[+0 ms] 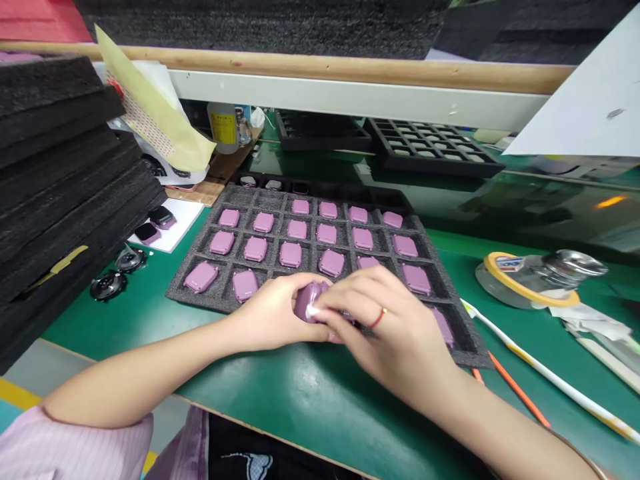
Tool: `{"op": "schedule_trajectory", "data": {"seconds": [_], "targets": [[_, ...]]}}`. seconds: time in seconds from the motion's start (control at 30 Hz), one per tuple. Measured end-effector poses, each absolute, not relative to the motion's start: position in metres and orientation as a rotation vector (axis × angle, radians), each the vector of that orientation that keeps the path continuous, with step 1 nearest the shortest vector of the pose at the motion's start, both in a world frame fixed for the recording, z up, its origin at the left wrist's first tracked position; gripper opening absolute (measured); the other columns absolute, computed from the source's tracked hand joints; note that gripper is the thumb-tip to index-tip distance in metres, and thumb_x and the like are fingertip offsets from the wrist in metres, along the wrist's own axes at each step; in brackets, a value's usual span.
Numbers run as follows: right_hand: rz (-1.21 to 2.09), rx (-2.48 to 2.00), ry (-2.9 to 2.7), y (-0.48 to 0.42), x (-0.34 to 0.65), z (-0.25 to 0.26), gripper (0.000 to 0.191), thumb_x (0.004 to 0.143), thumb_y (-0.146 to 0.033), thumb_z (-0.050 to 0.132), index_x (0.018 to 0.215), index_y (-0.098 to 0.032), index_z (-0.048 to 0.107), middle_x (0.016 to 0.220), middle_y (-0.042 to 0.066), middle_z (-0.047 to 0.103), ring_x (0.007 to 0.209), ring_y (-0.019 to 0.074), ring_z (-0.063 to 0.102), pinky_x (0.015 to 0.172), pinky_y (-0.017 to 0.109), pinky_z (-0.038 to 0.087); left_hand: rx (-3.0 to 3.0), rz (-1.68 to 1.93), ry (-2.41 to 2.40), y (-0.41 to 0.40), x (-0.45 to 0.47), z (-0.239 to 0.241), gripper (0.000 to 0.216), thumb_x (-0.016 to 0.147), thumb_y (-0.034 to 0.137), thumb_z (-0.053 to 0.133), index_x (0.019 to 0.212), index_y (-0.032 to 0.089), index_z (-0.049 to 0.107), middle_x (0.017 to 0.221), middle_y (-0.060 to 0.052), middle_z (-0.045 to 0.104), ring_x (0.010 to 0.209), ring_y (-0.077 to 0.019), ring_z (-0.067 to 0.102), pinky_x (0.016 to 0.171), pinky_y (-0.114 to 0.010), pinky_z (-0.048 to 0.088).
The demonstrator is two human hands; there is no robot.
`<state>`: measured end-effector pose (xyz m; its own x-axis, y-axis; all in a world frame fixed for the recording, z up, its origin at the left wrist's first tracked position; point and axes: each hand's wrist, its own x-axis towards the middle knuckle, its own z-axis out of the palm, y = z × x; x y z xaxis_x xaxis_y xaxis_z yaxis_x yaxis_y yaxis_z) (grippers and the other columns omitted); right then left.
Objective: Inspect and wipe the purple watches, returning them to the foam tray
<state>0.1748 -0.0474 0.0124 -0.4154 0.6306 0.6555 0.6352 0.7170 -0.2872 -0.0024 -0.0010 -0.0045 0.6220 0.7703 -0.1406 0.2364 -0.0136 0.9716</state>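
One purple watch case (pixel 303 303) gripped in left hand (pixel 273 310), near front of black tray (pixel 200 301). Right hand (pixel 385 317) pinches white wad (pixel 312 311) against it; rub seems unfinished. Many purple cases (pixel 255 249) in tray; cannot tell which are rubbed.

1. Tabletop (pixel 270 383): green, glossy surface, reflecting light.
2. Centre: black foam tray (pixel 177 287), divided into compartments.
3. Left side: white sheet (pixel 187 220), two round watches (pixel 109 285) near it.
4. Right side: glass bottle (pixel 540 270), white cord (pixel 530 363), orange stick (pixel 520 390).

Watch cases (pixel 291 254) lie in the tray (pixel 200 302), a bottle (pixel 530 270) to its right, apparently a tray stack (pixel 65 173) left.
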Motion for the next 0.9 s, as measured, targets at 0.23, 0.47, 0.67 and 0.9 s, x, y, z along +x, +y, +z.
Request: {"op": "schedule_trajectory", "data": {"seconds": [0.23,0.47,0.67,0.9], "targets": [[-0.061,-1.027,-2.150,-0.048,0.172,0.011,0.011,0.095,-0.013,0.061,0.090,-0.019,0.069,0.083,0.005,0.075,0.076,0.0208,0.061,0.070,0.039,0.054,1.593,0.509,0.875,-0.003,-0.003,-0.006,0.052,0.066,0.028,0.086,0.113,0.022,0.067,0.101,-0.002,0.073,0.093,-0.0213,0.066,0.083,-0.034,0.050],[0.384,-1.152,-1.962,-0.043,0.184,0.023,0.009,0.088,-0.016,0.074,0.091,-0.023,0.071,0.084,-0.001,0.076,0.075,0.0158,0.069,0.071,0.031,0.057,1.526,0.454,0.831,0.001,-0.006,0.003,0.057,0.067,0.034,0.088,0.115,0.018,0.063,0.115,-0.008,0.070,0.106,-0.0255,0.065,0.093,-0.038,0.050],[0.093,-0.968,-2.168,-0.051,0.179,0.021,0.009,0.091,-0.012,0.068,0.094,-0.021,0.069,0.088,0.004,0.075,0.082,0.0194,0.067,0.075,0.037,0.055,1.595,0.450,0.771,0.004,-0.009,0.000,0.054,0.071,0.030,0.084,0.119,0.020,0.061,0.117,-0.006,0.067,0.107,-0.0231,0.063,0.093,-0.035,0.048],[0.071,-0.977,-2.161,-0.046,0.174,0.014,0.010,0.093,-0.011,0.065,0.094,-0.021,0.066,0.088,0.004,0.074,0.080,0.0188,0.065,0.073,0.036,0.052,1.569,0.425,0.737,0.006,-0.010,0.000,0.046,0.070,0.032,0.086,0.107,0.019,0.063,0.102,-0.002,0.067,0.096,-0.0203,0.063,0.085,-0.032,0.049]]}}
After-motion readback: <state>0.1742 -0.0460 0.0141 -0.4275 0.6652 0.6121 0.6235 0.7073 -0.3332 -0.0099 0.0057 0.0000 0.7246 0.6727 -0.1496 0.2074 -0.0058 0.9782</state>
